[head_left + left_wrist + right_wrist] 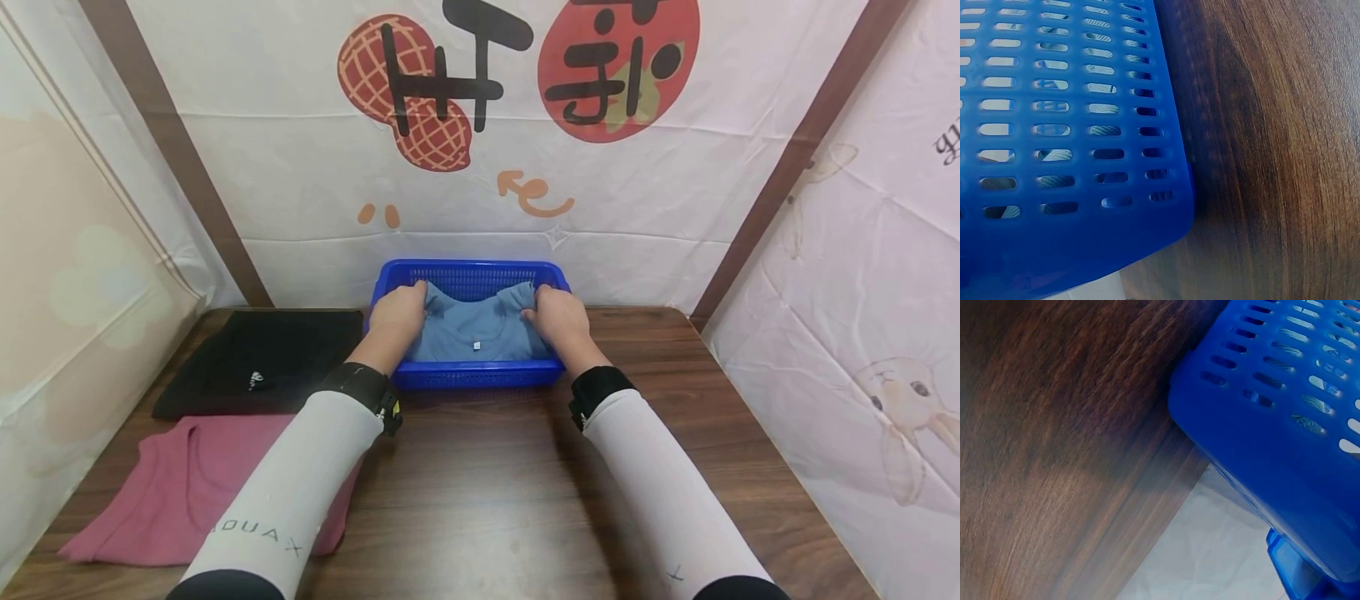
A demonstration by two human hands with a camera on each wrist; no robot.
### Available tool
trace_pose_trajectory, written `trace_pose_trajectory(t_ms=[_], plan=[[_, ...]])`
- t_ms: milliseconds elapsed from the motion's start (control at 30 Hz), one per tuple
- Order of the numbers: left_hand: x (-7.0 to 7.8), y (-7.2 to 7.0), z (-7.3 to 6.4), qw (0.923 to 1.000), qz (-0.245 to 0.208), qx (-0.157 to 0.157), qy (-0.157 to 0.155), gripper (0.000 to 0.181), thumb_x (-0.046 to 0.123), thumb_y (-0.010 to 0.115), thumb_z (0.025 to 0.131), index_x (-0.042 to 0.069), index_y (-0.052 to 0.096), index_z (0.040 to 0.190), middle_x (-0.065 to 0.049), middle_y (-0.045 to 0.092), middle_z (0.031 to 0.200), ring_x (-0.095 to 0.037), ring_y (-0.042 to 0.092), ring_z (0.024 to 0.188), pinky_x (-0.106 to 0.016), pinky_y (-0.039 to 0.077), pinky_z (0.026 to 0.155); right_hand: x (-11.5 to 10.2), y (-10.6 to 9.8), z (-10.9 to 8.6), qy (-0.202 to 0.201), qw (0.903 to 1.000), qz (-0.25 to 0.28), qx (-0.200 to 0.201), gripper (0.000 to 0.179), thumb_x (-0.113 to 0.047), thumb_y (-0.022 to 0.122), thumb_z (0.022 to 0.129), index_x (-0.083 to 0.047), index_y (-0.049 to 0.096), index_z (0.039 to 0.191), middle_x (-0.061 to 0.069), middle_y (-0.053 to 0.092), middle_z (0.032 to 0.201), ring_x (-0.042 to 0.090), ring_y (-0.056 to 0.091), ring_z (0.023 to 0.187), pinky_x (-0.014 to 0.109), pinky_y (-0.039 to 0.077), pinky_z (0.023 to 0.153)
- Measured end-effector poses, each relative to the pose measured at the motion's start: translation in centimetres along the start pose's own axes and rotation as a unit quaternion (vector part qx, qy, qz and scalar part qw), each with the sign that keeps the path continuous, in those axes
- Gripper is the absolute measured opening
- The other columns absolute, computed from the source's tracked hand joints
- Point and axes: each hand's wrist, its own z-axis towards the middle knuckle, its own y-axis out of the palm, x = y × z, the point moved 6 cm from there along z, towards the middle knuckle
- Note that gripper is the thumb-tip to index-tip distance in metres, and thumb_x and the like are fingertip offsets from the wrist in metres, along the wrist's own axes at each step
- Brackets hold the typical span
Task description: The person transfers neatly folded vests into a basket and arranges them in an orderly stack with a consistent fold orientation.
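A blue T-shirt (476,325) lies inside a blue plastic basket (480,375), its neckline and small white label facing up. My left hand (399,318) pinches the shirt near its left shoulder, above the basket's left side. At the opposite side, my right hand (561,318) pinches the other shoulder between thumb and fingers. Both wrist views show the slotted outer wall of the basket, (1079,137) in the left one close beside the wood; the hands themselves are hidden there.
On the left of the wooden table (480,492) lies a folded black garment (262,358), with a pink garment (165,492) in front of it, partly under my left forearm. A printed white cloth (300,192) hangs right behind the basket, and more cloth hangs at both sides.
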Motion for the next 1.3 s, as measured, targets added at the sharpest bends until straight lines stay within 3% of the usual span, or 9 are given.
trace_pose_trajectory(t_ms=[167, 367, 533, 767, 1133, 1300], plan=[[0.12, -0.04, 0.08, 0.9999, 0.015, -0.002, 0.007, 0.054, 0.018, 0.059, 0.103, 0.008, 0.041, 0.153, -0.022, 0.058, 0.143, -0.04, 0.058, 0.128, -0.059, 0.048, 0.103, -0.08, 0.16, 0.03, 0.0, 0.9998, -0.01, -0.014, 0.037, -0.046, 0.07, 0.096, -0.01, 0.064, 0.102, 0.008, 0.07, 0.092, 0.026, 0.066, 0.084, 0.049, 0.056, 0.079], [0.07, 0.27, 0.22, 0.9996, 0.026, -0.007, 0.008, 0.054, 0.021, 0.062, 0.102, 0.011, 0.043, 0.152, -0.02, 0.06, 0.142, -0.039, 0.06, 0.127, -0.06, 0.05, 0.099, -0.06, 0.71, 0.11, -0.01, 0.9993, -0.025, -0.026, 0.036, -0.049, 0.07, 0.095, -0.015, 0.06, 0.091, 0.003, 0.065, 0.082, 0.024, 0.062, 0.077, 0.047, 0.054, 0.072], [0.09, 0.47, 0.28, 0.9992, 0.037, -0.009, 0.011, 0.055, 0.021, 0.063, 0.101, 0.013, 0.044, 0.152, -0.018, 0.061, 0.141, -0.037, 0.06, 0.128, -0.06, 0.051, 0.098, -0.12, 0.91, 0.09, -0.017, 0.9989, -0.033, -0.028, 0.033, -0.048, 0.07, 0.095, -0.016, 0.061, 0.092, 0.002, 0.066, 0.084, 0.023, 0.063, 0.079, 0.046, 0.055, 0.073], [0.18, 0.67, 0.12, 0.9982, 0.045, -0.038, 0.013, 0.07, 0.022, 0.065, 0.091, 0.013, 0.039, 0.156, -0.017, 0.059, 0.143, -0.035, 0.061, 0.123, -0.059, 0.052, 0.095, -0.37, 0.73, -0.05, -0.03, 0.9985, -0.034, -0.029, 0.026, -0.042, 0.065, 0.097, -0.017, 0.063, 0.091, 0.0, 0.066, 0.08, 0.022, 0.061, 0.075, 0.043, 0.053, 0.068], [0.09, 0.62, 0.3, 0.9995, 0.027, -0.012, 0.008, 0.068, 0.021, 0.067, 0.091, 0.011, 0.042, 0.153, -0.017, 0.06, 0.14, -0.035, 0.059, 0.126, -0.059, 0.051, 0.096, -0.35, 0.7, -0.04, -0.03, 0.9986, -0.034, -0.03, 0.027, -0.038, 0.062, 0.098, -0.014, 0.066, 0.108, 0.004, 0.072, 0.101, 0.025, 0.068, 0.092, 0.046, 0.056, 0.079], [0.07, 0.69, 0.33, 0.9993, 0.031, -0.02, 0.004, 0.069, 0.021, 0.067, 0.092, 0.012, 0.04, 0.155, -0.018, 0.059, 0.142, -0.035, 0.059, 0.127, -0.059, 0.052, 0.095, -0.34, 0.71, -0.01, -0.029, 0.9983, -0.04, -0.03, 0.028, -0.038, 0.061, 0.1, -0.012, 0.065, 0.11, 0.006, 0.072, 0.103, 0.026, 0.068, 0.093, 0.047, 0.057, 0.08]])
